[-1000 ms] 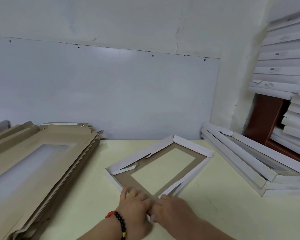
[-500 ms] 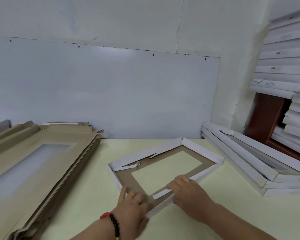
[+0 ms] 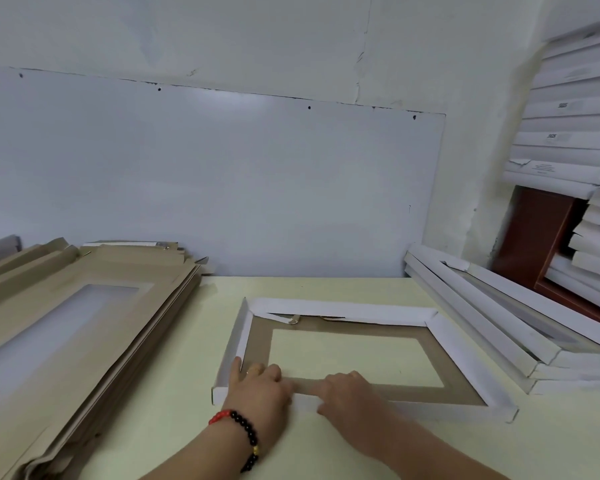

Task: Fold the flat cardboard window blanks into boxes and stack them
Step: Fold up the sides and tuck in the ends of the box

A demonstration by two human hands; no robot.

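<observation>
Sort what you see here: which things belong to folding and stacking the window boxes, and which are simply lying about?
Part of the job:
box being folded
left hand
right hand
pile of flat blanks
folded boxes
white boxes stacked at right

Lying about:
wall panel
brown cabinet
bead bracelet

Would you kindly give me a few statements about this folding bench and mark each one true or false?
1. Both hands rest on the near edge of the window box. True: left hand, right hand.
2. The beaded bracelet is on the right wrist. False: it is on the left wrist.
3. The brown flat blanks lie left of the box. True.
4. The folded white boxes sit on the table's left side. False: they are on the right.
5. The box's window shows the yellow table through it. True.
</observation>
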